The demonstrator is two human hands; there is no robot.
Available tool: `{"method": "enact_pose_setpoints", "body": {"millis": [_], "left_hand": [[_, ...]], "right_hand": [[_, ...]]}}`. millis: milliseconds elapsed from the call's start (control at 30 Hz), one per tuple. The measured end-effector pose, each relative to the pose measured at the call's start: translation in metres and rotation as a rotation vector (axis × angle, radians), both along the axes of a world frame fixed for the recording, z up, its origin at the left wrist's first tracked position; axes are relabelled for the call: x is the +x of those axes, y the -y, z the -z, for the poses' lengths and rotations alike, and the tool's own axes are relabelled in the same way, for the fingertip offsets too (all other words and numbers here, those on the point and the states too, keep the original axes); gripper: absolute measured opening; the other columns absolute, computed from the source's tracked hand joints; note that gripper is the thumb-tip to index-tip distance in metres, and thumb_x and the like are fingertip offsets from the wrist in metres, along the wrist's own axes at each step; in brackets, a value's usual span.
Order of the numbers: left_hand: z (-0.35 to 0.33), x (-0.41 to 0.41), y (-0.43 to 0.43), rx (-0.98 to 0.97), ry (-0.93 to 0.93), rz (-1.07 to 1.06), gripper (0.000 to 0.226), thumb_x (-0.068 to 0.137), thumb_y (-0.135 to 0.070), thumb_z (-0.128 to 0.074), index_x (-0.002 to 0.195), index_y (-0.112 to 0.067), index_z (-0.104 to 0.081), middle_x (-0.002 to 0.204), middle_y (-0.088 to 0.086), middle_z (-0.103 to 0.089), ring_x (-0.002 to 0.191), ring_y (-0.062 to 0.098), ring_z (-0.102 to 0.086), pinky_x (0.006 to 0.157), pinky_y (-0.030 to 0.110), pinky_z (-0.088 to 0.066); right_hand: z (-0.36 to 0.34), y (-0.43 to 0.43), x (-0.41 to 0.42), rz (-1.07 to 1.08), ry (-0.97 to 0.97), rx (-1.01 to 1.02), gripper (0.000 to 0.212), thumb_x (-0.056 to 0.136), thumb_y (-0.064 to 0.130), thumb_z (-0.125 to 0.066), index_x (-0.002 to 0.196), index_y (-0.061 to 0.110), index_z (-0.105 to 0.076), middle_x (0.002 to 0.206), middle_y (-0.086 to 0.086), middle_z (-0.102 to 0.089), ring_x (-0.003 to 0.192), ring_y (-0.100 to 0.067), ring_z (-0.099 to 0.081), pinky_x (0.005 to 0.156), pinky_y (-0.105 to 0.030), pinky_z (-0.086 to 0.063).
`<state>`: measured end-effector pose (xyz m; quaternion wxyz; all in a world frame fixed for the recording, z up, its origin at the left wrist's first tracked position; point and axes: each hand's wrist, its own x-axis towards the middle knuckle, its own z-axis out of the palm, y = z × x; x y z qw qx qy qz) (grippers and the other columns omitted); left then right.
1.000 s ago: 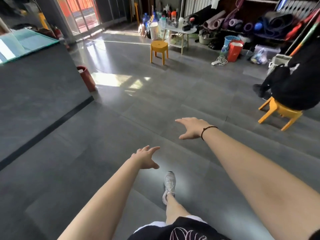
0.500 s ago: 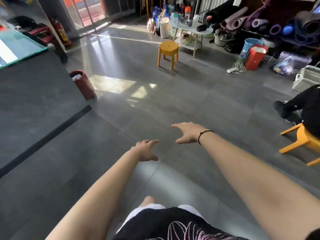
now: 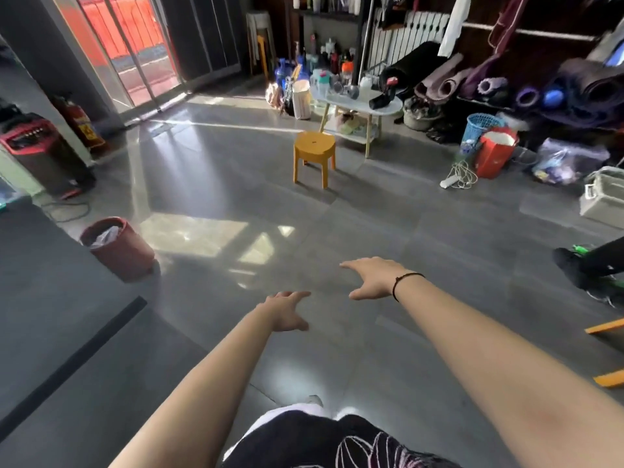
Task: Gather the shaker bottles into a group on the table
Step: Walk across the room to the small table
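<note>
Grey tiled floor (image 3: 236,184) fills most of the frame, with sunlight patches at centre left. A small white table (image 3: 358,103) is seen at upper centre, against cluttered shelving; the shaker bottles (image 3: 332,81) are clustered on and around its far left end, too small to be counted or told apart. A yellow stool (image 3: 314,152) is placed just in front of the table. A red bin (image 3: 118,248) is seen at mid left, beside a dark raised platform (image 3: 40,298). Rolled mats (image 3: 445,79) are stacked at upper right, with a blue basket (image 3: 481,125) and a red bag (image 3: 494,152) below them.

Both arms are extended forward over bare floor, well apart from the table. Left hand (image 3: 287,310): fingers spread, nothing held. Right hand (image 3: 373,278): fingers spread, palm down, nothing held; a black band (image 3: 403,282) is worn on its wrist. Neither hand is touching anything.
</note>
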<state>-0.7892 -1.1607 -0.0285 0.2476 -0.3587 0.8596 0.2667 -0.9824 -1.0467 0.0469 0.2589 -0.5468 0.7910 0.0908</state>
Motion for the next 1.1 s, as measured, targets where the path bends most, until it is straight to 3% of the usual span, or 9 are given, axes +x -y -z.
{"method": "enact_pose_setpoints", "body": {"millis": [300,500,867,1100], "left_hand": [[0.008,-0.123,0.152,0.052,0.021,0.087,0.086,0.077,-0.049,-0.066,0.148,-0.042,-0.018,0.157,0.007,-0.025,0.142,0.036,-0.026,0.115,0.049,-0.027],[0.019,-0.222,0.266,0.056,0.033,0.059,0.079,0.084,-0.040,-0.064,0.150,-0.033,-0.021,0.154,0.011,-0.032,0.142,0.033,-0.027,0.113,0.037,-0.026],[-0.007,-0.409,0.469,-0.007,0.036,0.022,0.078,0.081,-0.050,-0.062,0.148,-0.035,-0.025,0.155,0.006,-0.033,0.141,0.032,-0.030,0.115,0.048,-0.028],[0.006,-0.518,0.573,0.010,0.108,0.070,0.081,0.078,-0.054,-0.061,0.148,-0.038,-0.023,0.154,0.008,-0.032,0.140,0.035,-0.029,0.115,0.048,-0.026]], "right_hand": [[0.012,0.151,-0.121,0.049,0.028,0.045,0.076,0.083,0.049,-0.061,0.148,0.037,-0.024,0.156,0.001,-0.032,0.140,-0.026,-0.035,0.108,-0.041,-0.036],[0.031,0.278,-0.230,0.021,0.018,0.089,0.075,0.084,0.048,-0.060,0.148,0.036,-0.025,0.154,-0.001,-0.034,0.138,-0.026,-0.038,0.106,-0.041,-0.038],[-0.024,0.488,-0.437,0.031,0.051,0.078,0.072,0.086,0.046,-0.058,0.149,0.029,-0.027,0.154,-0.006,-0.035,0.138,-0.028,-0.038,0.110,-0.044,-0.037],[0.001,0.561,-0.546,0.119,0.066,0.101,0.073,0.084,0.046,-0.060,0.148,0.031,-0.029,0.152,-0.008,-0.037,0.136,-0.030,-0.039,0.110,-0.044,-0.036]]}}
